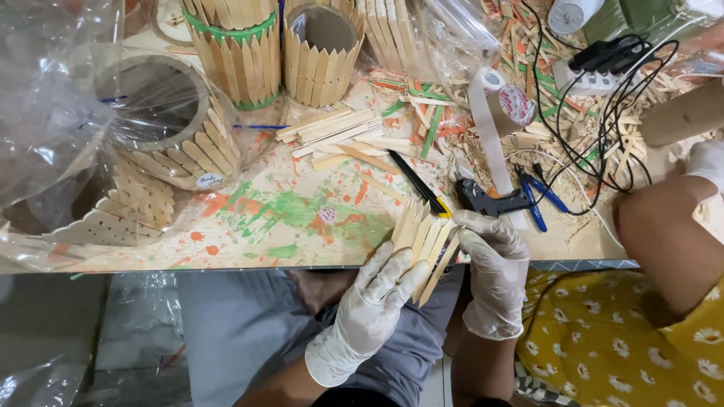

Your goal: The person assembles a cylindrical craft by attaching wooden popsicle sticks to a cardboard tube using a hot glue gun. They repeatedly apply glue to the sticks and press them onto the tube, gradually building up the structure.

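Note:
Both my hands wear white gloves and hold a small panel of wooden sticks (pixel 422 240) with pointed tops, at the near edge of the paint-stained table (pixel 286 218). My left hand (pixel 373 301) grips the panel from below. My right hand (pixel 490 260) pinches its right side. A black glue gun (pixel 490 202) lies just beyond my right hand. A black and yellow utility knife (pixel 419 185) lies above the panel.
Loose sticks (pixel 339 136) lie mid-table. Two stick-clad round holders (pixel 279 45) stand at the back, another (pixel 173 128) lies in clear plastic at left. Tape roll (pixel 513 105), power strip with black cables (pixel 603 68), blue pliers (pixel 539 200). Another person's arm and yellow flowered clothing (pixel 648 324) at right.

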